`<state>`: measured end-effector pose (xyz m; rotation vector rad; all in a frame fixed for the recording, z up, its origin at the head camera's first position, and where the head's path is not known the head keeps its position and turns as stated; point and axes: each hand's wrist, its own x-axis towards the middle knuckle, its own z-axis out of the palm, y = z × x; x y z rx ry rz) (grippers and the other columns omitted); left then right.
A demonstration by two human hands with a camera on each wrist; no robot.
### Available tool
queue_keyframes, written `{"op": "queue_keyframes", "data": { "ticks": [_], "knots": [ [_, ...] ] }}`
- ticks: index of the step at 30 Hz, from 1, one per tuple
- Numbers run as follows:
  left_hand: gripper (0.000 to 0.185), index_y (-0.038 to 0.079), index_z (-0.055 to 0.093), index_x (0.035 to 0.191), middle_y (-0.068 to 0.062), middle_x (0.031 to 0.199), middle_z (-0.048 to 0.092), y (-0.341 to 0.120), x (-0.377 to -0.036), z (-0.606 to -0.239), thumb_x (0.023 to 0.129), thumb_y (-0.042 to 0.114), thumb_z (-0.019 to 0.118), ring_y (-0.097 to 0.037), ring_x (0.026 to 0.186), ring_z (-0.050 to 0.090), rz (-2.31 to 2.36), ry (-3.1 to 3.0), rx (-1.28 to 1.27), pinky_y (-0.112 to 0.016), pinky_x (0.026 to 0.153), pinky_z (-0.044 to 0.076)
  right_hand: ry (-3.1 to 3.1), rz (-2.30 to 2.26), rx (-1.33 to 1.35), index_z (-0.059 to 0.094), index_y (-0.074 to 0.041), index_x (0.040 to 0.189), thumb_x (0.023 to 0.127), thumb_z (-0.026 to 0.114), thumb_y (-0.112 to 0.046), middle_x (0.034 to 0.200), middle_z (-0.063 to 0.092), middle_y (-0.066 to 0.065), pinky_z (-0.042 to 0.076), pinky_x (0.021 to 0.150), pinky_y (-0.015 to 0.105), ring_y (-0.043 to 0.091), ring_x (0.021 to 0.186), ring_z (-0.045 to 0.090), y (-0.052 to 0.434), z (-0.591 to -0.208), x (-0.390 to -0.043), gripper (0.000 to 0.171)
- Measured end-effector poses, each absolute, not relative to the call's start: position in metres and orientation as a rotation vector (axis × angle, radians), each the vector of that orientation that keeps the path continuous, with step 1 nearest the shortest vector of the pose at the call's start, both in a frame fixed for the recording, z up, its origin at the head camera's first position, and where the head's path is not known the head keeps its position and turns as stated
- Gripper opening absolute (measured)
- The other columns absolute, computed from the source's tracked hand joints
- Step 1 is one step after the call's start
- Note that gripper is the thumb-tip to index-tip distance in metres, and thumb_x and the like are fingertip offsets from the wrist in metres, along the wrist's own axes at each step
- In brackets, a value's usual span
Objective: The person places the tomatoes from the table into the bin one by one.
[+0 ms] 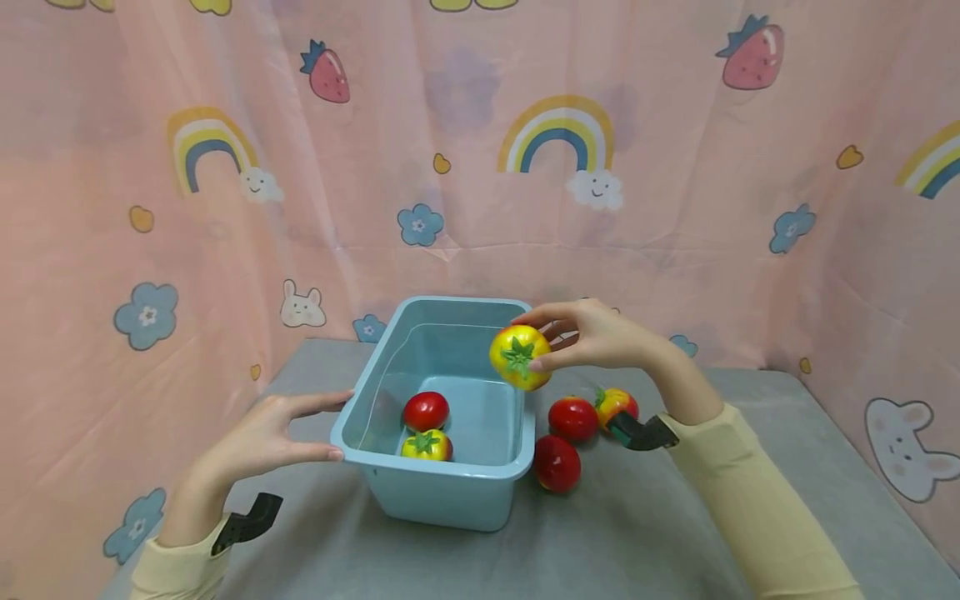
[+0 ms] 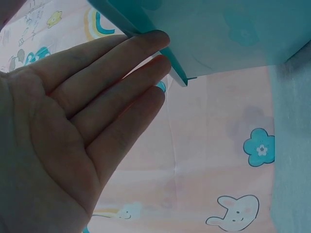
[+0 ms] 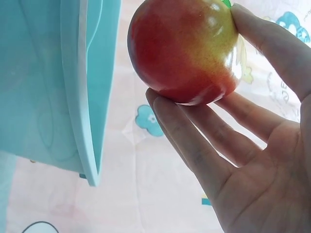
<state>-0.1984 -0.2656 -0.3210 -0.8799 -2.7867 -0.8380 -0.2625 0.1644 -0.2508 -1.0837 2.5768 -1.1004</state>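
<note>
Right hand (image 1: 600, 337) pinches a yellow tomato (image 1: 519, 357) over the blue bin (image 1: 442, 492); its wrist view reveals a red underside. Left hand (image 1: 262, 437), fingers straight, touches the rim.

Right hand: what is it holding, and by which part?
The right hand pinches a yellow-red tomato by its sides, over the bin's right rim.

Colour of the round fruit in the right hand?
Yellow top, red underside, green calyx: round fruit; head view best.
</note>
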Motion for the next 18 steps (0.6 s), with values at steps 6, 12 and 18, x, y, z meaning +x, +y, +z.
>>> {"op": "queue_keyframes", "data": {
  "ticks": [6, 12, 18],
  "knots": [
    [0.065, 0.021, 0.056, 0.133, 0.005, 0.122, 0.065, -0.265, -0.198, -0.322, 0.076, 0.044, 0.076, -0.017, 0.113, 0.062, -0.826, -2.785, -0.883, -0.037, 0.087, 0.051, 2.585, -1.075, -1.079, 0.058, -0.019, 0.127, 0.08, 0.076, -0.03, 0.118, 0.063, 0.0, 0.055, 0.083, 0.032, 0.019, 0.104, 0.063, 0.159, -0.251, -0.265, 0.052],
    [0.065, 0.021, 0.057, 0.133, 0.006, 0.121, 0.065, -0.266, -0.199, -0.323, 0.075, 0.045, 0.077, -0.016, 0.113, 0.062, -0.829, -2.778, -0.877, -0.036, 0.087, 0.051, 2.615, -1.061, -1.086, 0.059, -0.02, 0.127, 0.08, 0.075, -0.033, 0.117, 0.064, -0.002, 0.055, 0.082, 0.031, 0.018, 0.102, 0.064, 0.151, -0.25, -0.269, 0.051],
    [0.065, 0.021, 0.057, 0.133, 0.007, 0.121, 0.065, -0.267, -0.2, -0.324, 0.075, 0.045, 0.077, -0.015, 0.113, 0.062, -0.835, -2.781, -0.874, -0.036, 0.087, 0.051, 2.613, -1.062, -1.111, 0.06, -0.02, 0.126, 0.081, 0.075, -0.033, 0.118, 0.064, -0.002, 0.055, 0.083, 0.031, 0.017, 0.103, 0.065, 0.143, -0.249, -0.272, 0.05]
  ]
}}
